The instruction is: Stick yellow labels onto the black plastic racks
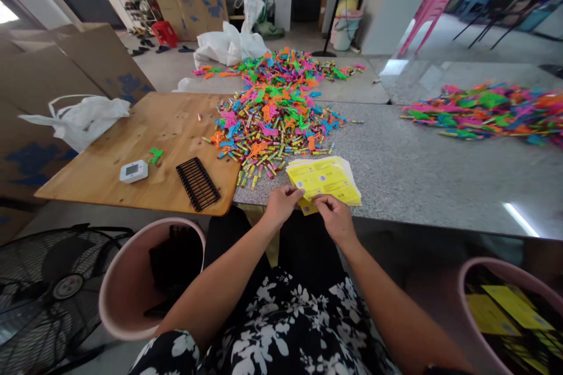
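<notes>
A stack of yellow printed cards [329, 179] lies at the front edge of the grey stone table. My left hand [281, 204] pinches the near left corner of a yellow card at the stack. With thumb and fingers together, my right hand [336, 217] grips the near edge of the same card, which tilts over the table edge. Behind the stack rises a heap of small colourful plastic toy guns [268, 111] mixed with striped little tubes [275, 152]. A black slotted plastic rack [197, 183] rests on the wooden board to the left.
On the wooden board [101, 170] are a white digital timer [134, 171] and a green toy gun [155, 156]. A pink bin [109, 281] with black pieces stands below left, beside a fan [65, 287]. Another bin [461, 281] at right holds yellow cards. More toys [488, 111] lie right.
</notes>
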Demonstrator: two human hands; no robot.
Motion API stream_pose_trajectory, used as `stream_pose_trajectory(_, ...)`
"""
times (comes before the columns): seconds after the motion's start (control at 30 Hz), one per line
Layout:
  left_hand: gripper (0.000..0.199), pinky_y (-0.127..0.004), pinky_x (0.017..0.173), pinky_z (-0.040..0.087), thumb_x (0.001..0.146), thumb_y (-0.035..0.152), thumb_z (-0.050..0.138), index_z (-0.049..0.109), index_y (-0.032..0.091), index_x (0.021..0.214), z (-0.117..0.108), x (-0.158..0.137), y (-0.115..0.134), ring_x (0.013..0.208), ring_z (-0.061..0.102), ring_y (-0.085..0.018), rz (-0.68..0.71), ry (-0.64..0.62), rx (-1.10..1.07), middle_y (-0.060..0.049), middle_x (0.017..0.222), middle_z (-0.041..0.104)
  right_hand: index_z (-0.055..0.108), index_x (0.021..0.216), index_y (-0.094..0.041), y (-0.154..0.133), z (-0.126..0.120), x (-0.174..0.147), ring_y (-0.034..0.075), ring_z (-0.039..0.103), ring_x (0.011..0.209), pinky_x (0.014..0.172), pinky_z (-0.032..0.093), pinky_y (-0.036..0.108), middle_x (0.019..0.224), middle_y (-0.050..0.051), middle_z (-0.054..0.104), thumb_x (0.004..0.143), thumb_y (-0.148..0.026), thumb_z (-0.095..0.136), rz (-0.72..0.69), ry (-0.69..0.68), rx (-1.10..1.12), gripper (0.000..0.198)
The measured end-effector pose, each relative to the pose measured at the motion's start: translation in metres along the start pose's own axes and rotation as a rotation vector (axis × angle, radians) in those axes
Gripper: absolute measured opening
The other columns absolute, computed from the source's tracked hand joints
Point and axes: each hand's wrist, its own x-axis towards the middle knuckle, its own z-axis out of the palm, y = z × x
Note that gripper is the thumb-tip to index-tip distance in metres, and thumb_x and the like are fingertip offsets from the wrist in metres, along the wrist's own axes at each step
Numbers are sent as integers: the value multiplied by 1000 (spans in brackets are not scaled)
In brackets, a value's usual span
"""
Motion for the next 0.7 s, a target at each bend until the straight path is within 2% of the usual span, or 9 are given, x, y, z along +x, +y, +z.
stream_pose_trajectory(0.1,15,-20,48,42,81,25,78,67,15,75,5,7,1,50,53,-8,-1,-35,-12,1,63,65,69,82,-23,-2,-3,0,24,71,96,94,56,41,101,6,77,91,-38,58,-38,-52,-11,20)
stream_pose_trajectory(0.2,16,-22,52,47,80,25,76,65,15,76,5,9,2,53,57,-10,16,-44,-25,1,66,66,69,98,-22,0,-9,3,29,64,118,111,48,50,119,12,71,92,-44,62,-106,18,-95,24)
stream_pose_trajectory(0.3,22,-29,66,57,78,31,78,65,16,86,0,5,4,67,69,-16,55,-143,-176,-2,78,72,58,132,-16,3,-12,6,34,52,137,117,42,58,141,21,58,92,-59,63,-145,143,-235,58)
stream_pose_trajectory(0.37,31,-38,81,61,73,31,79,66,17,97,-3,-1,5,86,75,-23,53,-261,-382,-6,94,77,48,145,-14,4,-10,6,37,50,139,115,44,60,147,24,52,92,-68,60,-134,148,-288,77)
stream_pose_trajectory(0.43,41,-44,93,59,67,24,75,67,17,107,-3,-7,6,103,74,-29,9,-337,-571,-9,107,78,41,150,-14,2,-5,3,38,49,140,115,44,61,149,25,50,91,-71,60,-136,107,-319,84)
stream_pose_trajectory(0.57,57,-50,105,54,61,15,69,67,15,118,2,-18,8,118,70,-34,-73,-307,-685,-12,116,78,33,157,-16,-9,9,-7,38,44,145,119,41,62,154,24,46,94,-63,62,-214,35,-349,84)
stream_pose_trajectory(0.7,51,-51,110,52,74,27,74,67,11,122,-2,-22,8,124,68,-37,-118,-330,-650,-16,119,77,28,160,-19,-27,12,-13,35,42,147,121,40,61,156,21,44,96,-51,64,-291,35,-337,80)
